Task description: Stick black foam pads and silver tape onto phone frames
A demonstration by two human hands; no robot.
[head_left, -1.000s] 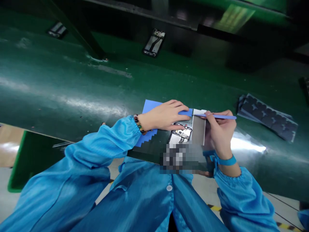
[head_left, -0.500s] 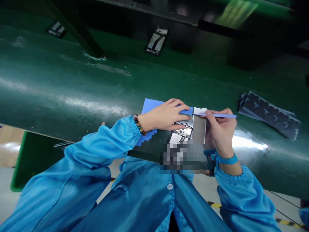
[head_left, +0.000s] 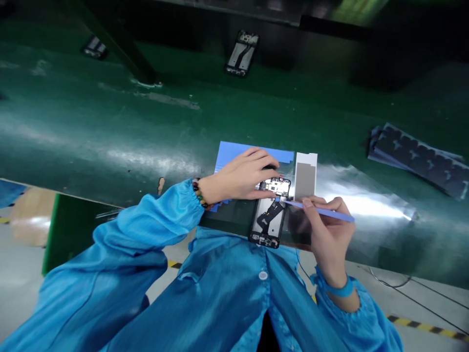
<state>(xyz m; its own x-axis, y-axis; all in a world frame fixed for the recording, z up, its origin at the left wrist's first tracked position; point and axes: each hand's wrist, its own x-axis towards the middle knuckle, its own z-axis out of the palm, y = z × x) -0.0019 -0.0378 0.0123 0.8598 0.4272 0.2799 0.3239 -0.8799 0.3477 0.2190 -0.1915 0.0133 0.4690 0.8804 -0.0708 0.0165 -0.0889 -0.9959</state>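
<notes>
left hand [head_left: 244,176], fingers flat, steadies an opened phone [head_left: 270,210] on the green counter [head_left: 110,127]; right hand [head_left: 328,230] pinches a blue tool [head_left: 318,210] (tip at nine o'clock) against it.

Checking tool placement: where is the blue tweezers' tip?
Head view, centre: the blue tweezers in the right hand reach the open phone frame's right edge.

A glossy, slightly scuffed green surface is shown by the conveyor belt [head_left: 110,142], with bright glare streaked across it. The open phone chassis [head_left: 270,211] is seen as matt black plastic with bare metal parts inside. A smooth blue plastic look is given by the thin tool [head_left: 322,211]. The grey strip [head_left: 305,177] appears matt, on white backing. The sleeves [head_left: 139,239] are made of shiny blue cloth.
</notes>
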